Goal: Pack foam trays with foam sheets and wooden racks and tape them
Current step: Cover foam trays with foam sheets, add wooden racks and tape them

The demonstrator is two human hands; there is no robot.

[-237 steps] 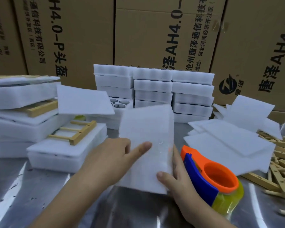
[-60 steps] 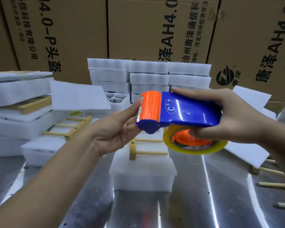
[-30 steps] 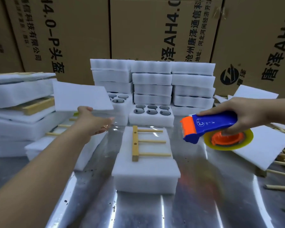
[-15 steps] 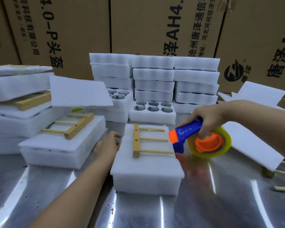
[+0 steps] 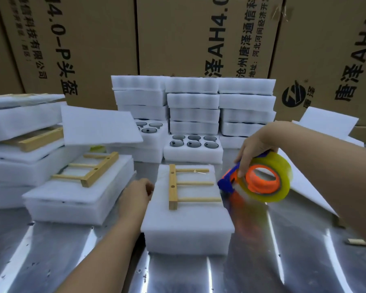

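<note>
Bracing foam tray (image 5: 188, 225) with my left hand (image 5: 135, 193), fingers seemingly flat on side; right hand (image 5: 254, 149) gripping tape dispenser (image 5: 260, 180) to start strip over wooden rack (image 5: 188, 187)

This looks like a packing station in a warehouse or small factory: printed cardboard cartons (image 5: 97, 45) wall in a metal-topped bench (image 5: 283, 267) crowded with stacked white foam trays (image 5: 193, 102) and loose foam sheets (image 5: 99, 125).

wooden rack (image 5: 190, 186) on foam tray (image 5: 186, 216) | tape dispenser (image 5: 258, 178) right | stacks (image 5: 193, 106) behind
</note>
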